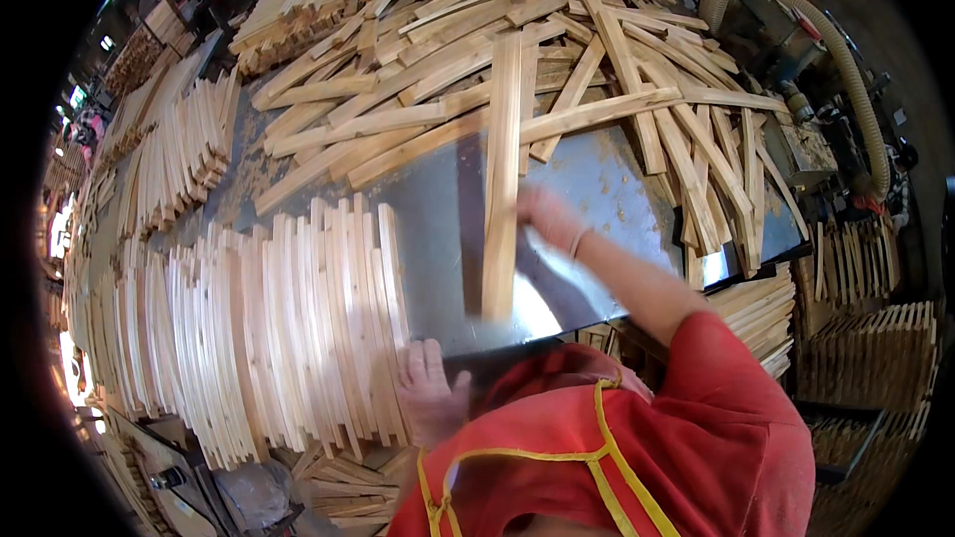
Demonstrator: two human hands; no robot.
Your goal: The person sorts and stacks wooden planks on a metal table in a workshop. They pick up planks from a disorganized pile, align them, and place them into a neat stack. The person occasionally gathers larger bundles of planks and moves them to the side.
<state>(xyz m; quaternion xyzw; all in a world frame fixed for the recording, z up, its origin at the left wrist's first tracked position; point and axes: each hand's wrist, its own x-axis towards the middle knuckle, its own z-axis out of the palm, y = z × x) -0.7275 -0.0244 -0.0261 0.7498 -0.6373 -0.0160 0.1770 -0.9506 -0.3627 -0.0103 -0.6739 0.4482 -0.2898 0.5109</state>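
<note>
My right hand (549, 220) is closed on the edge of a long wooden board (501, 189) that stretches away from me over the grey metal tabletop (428, 199). The board's near end is smeared by motion, and a dark reflection shows on the metal beside it. My left hand (432, 388) is open, thumb apart from the fingers, beside the near right end of a row of wooden slats (288, 308) set on edge, side by side. Whether its fingers touch the last slat I cannot tell.
A loose heap of boards (438, 70) covers the far part of the table, some jutting out over its right side. More slats stand in rows (179, 159) at the left. A ribbed hose (851, 80) curves down at the right, above stacked slats (865, 358).
</note>
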